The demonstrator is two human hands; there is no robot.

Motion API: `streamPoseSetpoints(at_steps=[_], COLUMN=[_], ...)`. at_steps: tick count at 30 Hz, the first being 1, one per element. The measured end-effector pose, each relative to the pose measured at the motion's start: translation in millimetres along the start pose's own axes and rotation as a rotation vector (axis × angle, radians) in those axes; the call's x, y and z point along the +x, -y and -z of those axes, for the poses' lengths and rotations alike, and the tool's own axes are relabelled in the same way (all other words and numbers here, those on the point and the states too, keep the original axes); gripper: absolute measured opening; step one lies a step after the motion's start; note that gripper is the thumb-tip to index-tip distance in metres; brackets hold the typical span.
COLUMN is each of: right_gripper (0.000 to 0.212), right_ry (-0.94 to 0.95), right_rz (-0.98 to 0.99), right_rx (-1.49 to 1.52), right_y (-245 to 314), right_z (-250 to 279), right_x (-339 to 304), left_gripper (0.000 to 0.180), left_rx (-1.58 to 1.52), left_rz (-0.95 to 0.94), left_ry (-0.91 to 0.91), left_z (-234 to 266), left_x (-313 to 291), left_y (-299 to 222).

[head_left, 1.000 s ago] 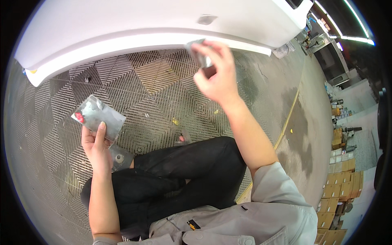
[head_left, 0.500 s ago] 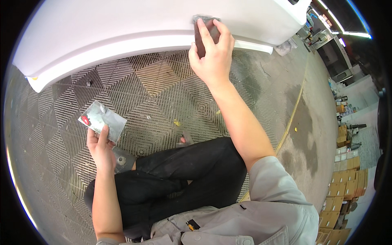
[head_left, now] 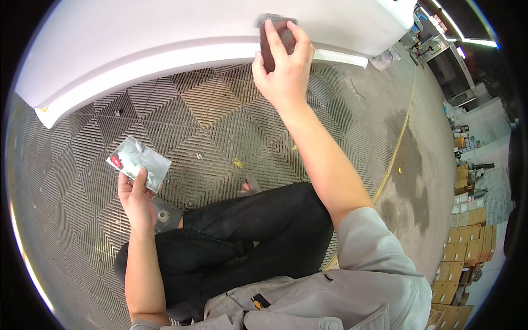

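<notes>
Ribbed flooring (head_left: 181, 129) lies below a pale plate (head_left: 147, 160) smeared grey, dabbed red.

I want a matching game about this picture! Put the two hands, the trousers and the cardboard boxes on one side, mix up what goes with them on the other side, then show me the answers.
Column one:
1. left hand
2. trousers
3. cardboard boxes
4. right hand

Column two:
A. stacked at the right side of the picture
B. holding a dark flat tool up at the white panel
C. black
D. holding a thin board with a red blob on it

Right pairs: 1-D, 2-C, 3-A, 4-B
</notes>
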State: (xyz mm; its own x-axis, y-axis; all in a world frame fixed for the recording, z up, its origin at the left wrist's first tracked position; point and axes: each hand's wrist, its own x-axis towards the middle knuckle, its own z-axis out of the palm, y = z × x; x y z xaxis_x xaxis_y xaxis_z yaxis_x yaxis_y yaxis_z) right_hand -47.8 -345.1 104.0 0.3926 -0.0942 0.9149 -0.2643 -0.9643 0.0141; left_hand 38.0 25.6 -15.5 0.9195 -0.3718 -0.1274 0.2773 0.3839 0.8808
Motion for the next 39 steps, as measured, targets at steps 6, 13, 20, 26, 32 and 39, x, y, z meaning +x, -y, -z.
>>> streamPoseSetpoints(at_steps=[6, 13, 20, 26, 32, 39], right_gripper=[0.070, 0.063, 0.068, 0.061, 0.062, 0.064], right_ry=[0.027, -0.008, 0.031, 0.038, 0.136, 0.220], right_rz=[-0.007, -0.037, -0.040, -0.117, -0.125, -0.185], right_rx=[0.016, 0.069, 0.037, -0.030, 0.004, -0.020], right_y=[4, 8, 13, 11, 21, 25], right_z=[10, 3, 13, 38, 37, 26], right_x=[-12, 2, -11, 22, 28, 4], left_gripper=[0.030, 0.031, 0.031, 0.032, 0.033, 0.034], left_rx=[0.023, 0.025, 0.014, -0.013, 0.000, 0.009], left_rz=[0.009, -0.001, -0.002, -0.004, 0.001, 0.001], left_ry=[0.006, 0.026, 0.026, 0.039, 0.038, 0.034], left_z=[1, -3, 5, 0, -3, 2], left_x=[-2, -2, -3, -1, -6, -3], left_y=[0, -1, -2, -2, -4, -3])
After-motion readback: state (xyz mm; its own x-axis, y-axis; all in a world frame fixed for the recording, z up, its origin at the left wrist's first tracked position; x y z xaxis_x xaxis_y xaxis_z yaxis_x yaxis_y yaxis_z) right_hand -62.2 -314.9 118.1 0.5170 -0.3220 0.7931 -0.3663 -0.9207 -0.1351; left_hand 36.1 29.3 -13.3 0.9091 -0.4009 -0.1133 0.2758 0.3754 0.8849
